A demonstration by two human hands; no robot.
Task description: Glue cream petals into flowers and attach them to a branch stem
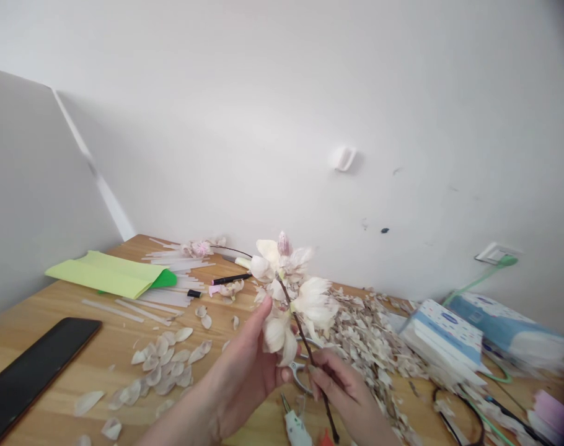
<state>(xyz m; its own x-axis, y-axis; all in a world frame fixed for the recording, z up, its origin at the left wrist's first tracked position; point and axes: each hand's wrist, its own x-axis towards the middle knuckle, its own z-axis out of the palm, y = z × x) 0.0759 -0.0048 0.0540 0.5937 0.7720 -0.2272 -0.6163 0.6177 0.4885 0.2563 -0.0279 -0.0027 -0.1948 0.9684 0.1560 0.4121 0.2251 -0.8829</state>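
A branch with several cream-white, pink-tinged blossoms (315, 303) stands tilted in front of me, a pink bud at its top. My right hand (340, 390) pinches its dark brown stem (304, 331) below the flowers. My left hand (249, 365) cups the lower left blossom (275, 333), thumb up beside it and its fingers partly hidden behind the petals. Under the hands, the loops of a pair of scissors (299, 379) show. A white tool with a pointed metal tip (295, 426), partly cut off, lies at the bottom edge.
Loose petals (163, 365) lie left, and a large petal heap (370, 334) right. A black phone (40, 365), yellow-green paper (110, 272), white sticks (184, 266), a black pen (230, 279) and another flower sprig (201, 249) are leftward. Tissue packs (444, 331) and a green cable (477, 280) are rightward.
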